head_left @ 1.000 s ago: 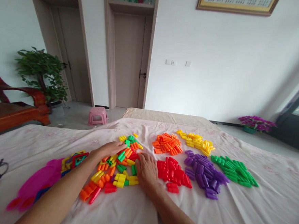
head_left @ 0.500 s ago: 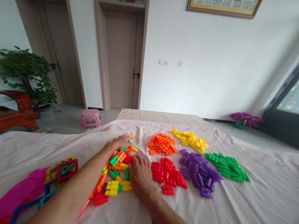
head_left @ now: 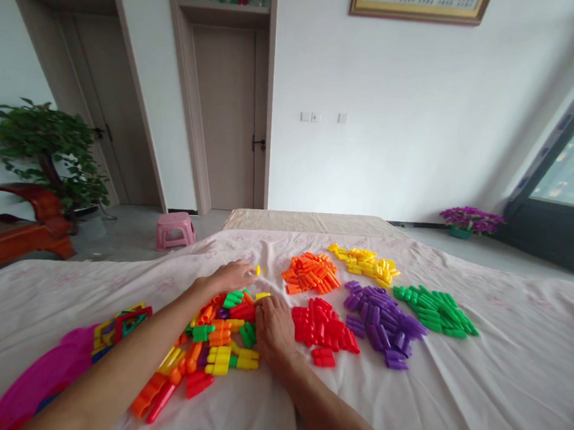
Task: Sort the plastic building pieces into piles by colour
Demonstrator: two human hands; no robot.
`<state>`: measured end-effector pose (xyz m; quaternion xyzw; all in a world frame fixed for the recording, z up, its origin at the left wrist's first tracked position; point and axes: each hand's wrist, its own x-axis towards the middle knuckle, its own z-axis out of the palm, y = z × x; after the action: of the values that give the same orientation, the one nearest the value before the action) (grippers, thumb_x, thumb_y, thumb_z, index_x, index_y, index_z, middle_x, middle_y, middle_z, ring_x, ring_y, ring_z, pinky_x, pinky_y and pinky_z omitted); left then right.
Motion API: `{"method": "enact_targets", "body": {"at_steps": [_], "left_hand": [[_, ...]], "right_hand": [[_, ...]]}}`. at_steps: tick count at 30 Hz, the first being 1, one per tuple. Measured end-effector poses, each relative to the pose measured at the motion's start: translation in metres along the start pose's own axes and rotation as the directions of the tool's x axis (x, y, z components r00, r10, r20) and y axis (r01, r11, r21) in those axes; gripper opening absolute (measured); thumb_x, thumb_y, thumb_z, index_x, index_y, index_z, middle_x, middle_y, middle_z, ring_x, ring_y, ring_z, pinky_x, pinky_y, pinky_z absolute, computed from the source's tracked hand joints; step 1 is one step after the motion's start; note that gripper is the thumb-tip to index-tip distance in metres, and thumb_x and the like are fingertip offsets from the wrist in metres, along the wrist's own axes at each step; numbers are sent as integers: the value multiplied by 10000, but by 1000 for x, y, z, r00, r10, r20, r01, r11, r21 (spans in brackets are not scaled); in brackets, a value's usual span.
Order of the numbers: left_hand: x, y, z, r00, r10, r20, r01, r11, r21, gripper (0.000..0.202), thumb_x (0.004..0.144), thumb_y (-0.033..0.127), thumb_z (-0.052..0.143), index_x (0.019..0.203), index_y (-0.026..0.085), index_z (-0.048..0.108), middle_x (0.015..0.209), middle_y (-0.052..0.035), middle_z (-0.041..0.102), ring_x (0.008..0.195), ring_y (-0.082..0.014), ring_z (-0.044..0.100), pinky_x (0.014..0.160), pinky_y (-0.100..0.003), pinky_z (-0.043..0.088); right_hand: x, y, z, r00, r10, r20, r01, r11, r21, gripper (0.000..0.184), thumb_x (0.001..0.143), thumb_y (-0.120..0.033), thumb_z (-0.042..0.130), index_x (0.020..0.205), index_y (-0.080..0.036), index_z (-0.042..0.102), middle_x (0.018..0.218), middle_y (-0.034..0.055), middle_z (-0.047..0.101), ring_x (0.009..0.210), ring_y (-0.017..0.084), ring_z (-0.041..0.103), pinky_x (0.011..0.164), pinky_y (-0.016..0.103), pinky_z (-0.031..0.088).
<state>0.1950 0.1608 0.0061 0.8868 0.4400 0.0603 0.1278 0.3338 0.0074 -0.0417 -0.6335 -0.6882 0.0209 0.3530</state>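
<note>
My left hand (head_left: 233,277) is stretched over the far side of a mixed pile of plastic bullet-shaped building blocks (head_left: 203,333). At its fingertips is a small yellow block (head_left: 257,270), which looks pinched there. My right hand (head_left: 275,325) lies palm down along the pile's right edge, its fingers stretched out and touching the blocks. A yellow block (head_left: 262,296) shows just beyond those fingers. The mixed pile holds orange, green, red, yellow and purple pieces, some joined together. My left forearm hides part of its left side.
Sorted heaps lie to the right: orange blocks (head_left: 311,273), red blocks (head_left: 323,325), yellow blocks (head_left: 366,265), purple blocks (head_left: 382,320) and green blocks (head_left: 435,310). A magenta plastic item (head_left: 47,372) and coloured frames (head_left: 124,325) lie left on the pale cloth (head_left: 511,381).
My left hand has shifted slightly right, with the small yellow block at its fingertips. Blocks on the pile's left have spread toward me. My right hand has barely moved.
</note>
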Motion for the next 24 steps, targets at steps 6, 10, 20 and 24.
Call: {"method": "enact_targets", "body": {"at_steps": [6,10,20,24], "left_hand": [[37,30,20,997,71,43,-72,997,23,415,889,361,578,1257,171,560,1263,-107,587,1068,-220,603,884,-450,525],[18,34,22,983,155,99,-156,988,4,390,892,362,572,1234,175,574,1249,-103,595,1054,-211,606,880,-441,526],[-80,39,-10,975,222,25,-218,969,-115,302,886,384,477,1038,259,705,1078,-31,719,1014,-201,638,961,-318,449],[-135,31,-6,970,42,-241,-81,985,-154,481,963,392,277,1315,202,545,1374,-88,568,1291,-203,482,1115,-371,339]], "right_hand": [[-1,11,8,992,-7,-130,17,997,74,272,913,-162,426,1134,-199,581,1177,89,617,1076,224,550,950,370,438],[0,15,14,991,26,-128,-16,997,74,481,836,-94,422,1307,-151,505,1345,121,541,1219,231,491,1040,390,391],[1,5,1,991,48,128,-35,994,-106,445,897,-134,407,1313,-197,551,1198,85,659,1097,231,556,971,333,377],[-1,2,-3,990,37,136,-16,988,-151,404,934,-149,372,1268,-221,588,1135,78,679,1055,232,561,924,331,384]]}}
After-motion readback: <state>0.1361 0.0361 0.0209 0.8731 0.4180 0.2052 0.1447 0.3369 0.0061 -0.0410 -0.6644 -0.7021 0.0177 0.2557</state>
